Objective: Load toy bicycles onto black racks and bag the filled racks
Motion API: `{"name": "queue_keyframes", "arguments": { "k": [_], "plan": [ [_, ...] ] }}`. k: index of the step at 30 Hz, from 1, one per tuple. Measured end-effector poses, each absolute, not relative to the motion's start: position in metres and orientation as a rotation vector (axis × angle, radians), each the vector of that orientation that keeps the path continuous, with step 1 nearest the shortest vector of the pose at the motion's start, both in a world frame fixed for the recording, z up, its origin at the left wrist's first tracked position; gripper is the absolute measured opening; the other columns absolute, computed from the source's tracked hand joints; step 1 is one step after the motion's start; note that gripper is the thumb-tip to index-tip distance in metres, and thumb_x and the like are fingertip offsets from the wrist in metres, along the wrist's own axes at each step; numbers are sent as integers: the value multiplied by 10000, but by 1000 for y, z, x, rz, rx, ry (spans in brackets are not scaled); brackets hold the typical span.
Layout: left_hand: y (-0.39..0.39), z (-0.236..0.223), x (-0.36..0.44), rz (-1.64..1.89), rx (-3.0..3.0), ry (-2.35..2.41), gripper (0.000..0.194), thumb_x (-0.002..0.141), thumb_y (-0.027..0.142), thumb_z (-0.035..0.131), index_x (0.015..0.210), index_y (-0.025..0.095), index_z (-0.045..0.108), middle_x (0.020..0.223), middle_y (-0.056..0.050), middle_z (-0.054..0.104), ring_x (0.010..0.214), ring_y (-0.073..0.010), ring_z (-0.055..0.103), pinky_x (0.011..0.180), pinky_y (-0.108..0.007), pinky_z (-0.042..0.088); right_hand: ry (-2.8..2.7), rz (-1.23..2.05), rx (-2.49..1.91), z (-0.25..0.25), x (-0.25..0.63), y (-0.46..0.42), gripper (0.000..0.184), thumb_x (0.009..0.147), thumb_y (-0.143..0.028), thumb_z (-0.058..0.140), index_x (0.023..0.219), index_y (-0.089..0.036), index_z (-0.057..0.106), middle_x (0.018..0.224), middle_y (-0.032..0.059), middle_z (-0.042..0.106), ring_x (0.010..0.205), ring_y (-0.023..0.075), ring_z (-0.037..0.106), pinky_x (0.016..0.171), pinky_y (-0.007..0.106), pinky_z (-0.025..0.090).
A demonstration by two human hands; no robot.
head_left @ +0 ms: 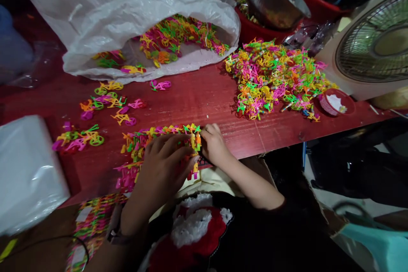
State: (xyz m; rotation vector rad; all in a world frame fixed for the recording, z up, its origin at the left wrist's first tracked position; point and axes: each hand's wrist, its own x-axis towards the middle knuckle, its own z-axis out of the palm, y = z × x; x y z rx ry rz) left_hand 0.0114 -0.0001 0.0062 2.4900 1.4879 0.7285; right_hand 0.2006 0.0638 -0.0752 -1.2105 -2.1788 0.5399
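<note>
Rows of small plastic toy bicycles (137, 153) in pink, yellow, orange and green stand packed together at the table's near edge. My left hand (167, 161) reaches across these rows from the left. Its fingers and thumb close around the bicycles at the right end (196, 142). Just beside that end, my right hand (215, 142) has its fingers curled and bunched. Whatever it may hold is hidden by the fingers. A dark strip shows under the right end of the rows, partly covered by my hands.
Loose toy bicycles (105, 100) lie to the left, near an open white bag (102, 25) of more. A large heap (274, 78) sits right, by a small red basket (330, 106) and a fan (376, 42). A plastic-wrapped stack (28, 174) is at left.
</note>
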Motion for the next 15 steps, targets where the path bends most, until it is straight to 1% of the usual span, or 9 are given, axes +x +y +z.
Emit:
{"name": "queue_keyframes", "arguments": {
  "k": [3,5,7,9,10,12,14,15],
  "plan": [
    [0,5,12,722,2477,1500,136,987,319,646,1108,259,656,1371,-54,650,1256,-332,541,1040,-557,445,-2193,484,-1253,-75,198,63,191,783,-6,569,832,-183,619,966,93,553,991,270,468,849,372,450],
    [-1,6,12,727,2471,1511,143,983,320,648,1112,260,641,1364,-51,654,1247,-332,549,1032,-554,444,-2195,504,-1261,-76,198,64,169,808,-23,581,851,-177,638,963,98,564,982,270,474,841,375,453],
    [-1,6,13,729,2461,1519,178,973,323,657,1137,261,623,1343,-51,664,1228,-330,562,1020,-548,446,-2164,572,-1250,-77,202,66,139,863,-64,589,893,-171,673,952,98,587,973,265,497,852,383,463],
    [-1,7,12,750,2440,1519,235,967,326,662,1184,256,602,1332,-62,665,1225,-328,566,1022,-539,448,-2106,719,-1199,-76,209,68,140,898,-103,605,961,-174,709,928,79,619,952,247,546,880,389,482],
    [-1,7,12,777,2424,1514,270,969,327,658,1218,250,589,1339,-74,657,1237,-324,565,1033,-531,448,-2052,801,-1167,-74,213,69,173,895,-106,614,1011,-181,719,933,67,638,946,233,578,898,390,494],
    [0,5,11,845,2399,1495,326,983,332,640,1285,235,564,1365,-99,632,1273,-313,555,1069,-511,442,-1902,918,-1103,-69,220,70,328,865,-78,606,1150,-207,703,1009,51,673,972,208,635,935,387,520],
    [2,3,12,886,2414,1485,369,997,342,621,1341,231,548,1395,-110,614,1307,-307,539,1109,-504,418,-1770,952,-1030,-63,222,68,486,852,-63,566,1298,-244,637,1136,53,684,1039,192,663,967,382,539],
    [3,2,14,883,2437,1496,388,1002,350,614,1365,235,541,1411,-109,610,1312,-311,532,1115,-509,407,-1745,950,-988,-60,222,67,524,861,-71,555,1347,-261,604,1184,55,682,1071,190,666,980,383,545]
  ]
}}
